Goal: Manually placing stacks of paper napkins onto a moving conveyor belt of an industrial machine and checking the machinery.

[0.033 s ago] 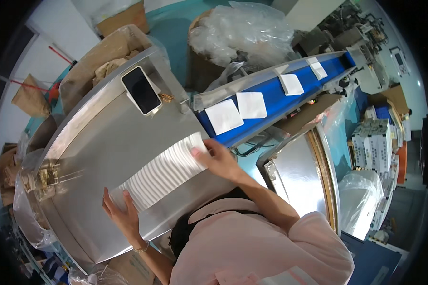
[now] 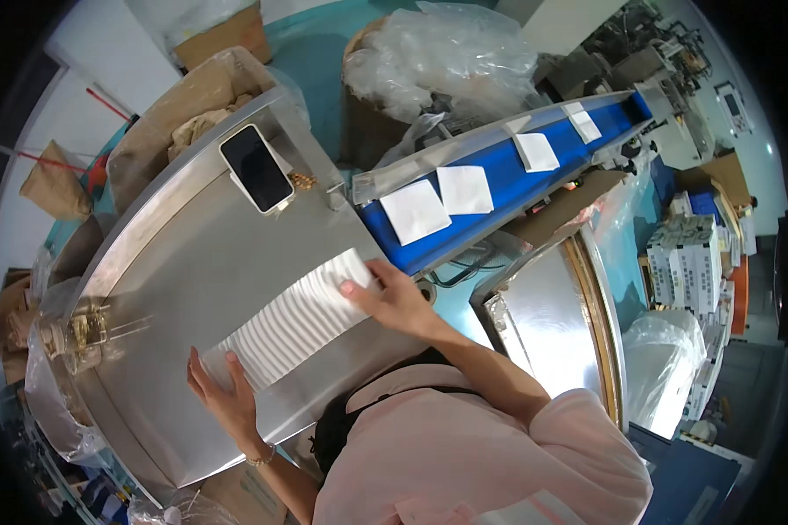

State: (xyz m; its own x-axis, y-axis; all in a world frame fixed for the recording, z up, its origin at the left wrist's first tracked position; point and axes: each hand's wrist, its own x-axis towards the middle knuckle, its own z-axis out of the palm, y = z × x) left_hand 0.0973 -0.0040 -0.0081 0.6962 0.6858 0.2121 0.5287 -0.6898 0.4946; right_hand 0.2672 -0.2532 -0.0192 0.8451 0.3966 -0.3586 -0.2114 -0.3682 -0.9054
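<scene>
Now the left hand (image 2: 230,404) and right hand (image 2: 400,303) clasp the white stack (image 2: 289,325), its right end shifted leftward.

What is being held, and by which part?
A row of folded white napkins, by both ends: left hand at its left end, right hand at its right end.

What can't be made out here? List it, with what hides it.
All in the head view:
Fingertips of the right hand, thumb aside: behind the row of white folded sheets.
Exact sheet count: packed too tightly.
Inside of the brown container: under clear plastic.
Brown cardboard: cut off by the lower edge.
Far machinery: too small.
</scene>
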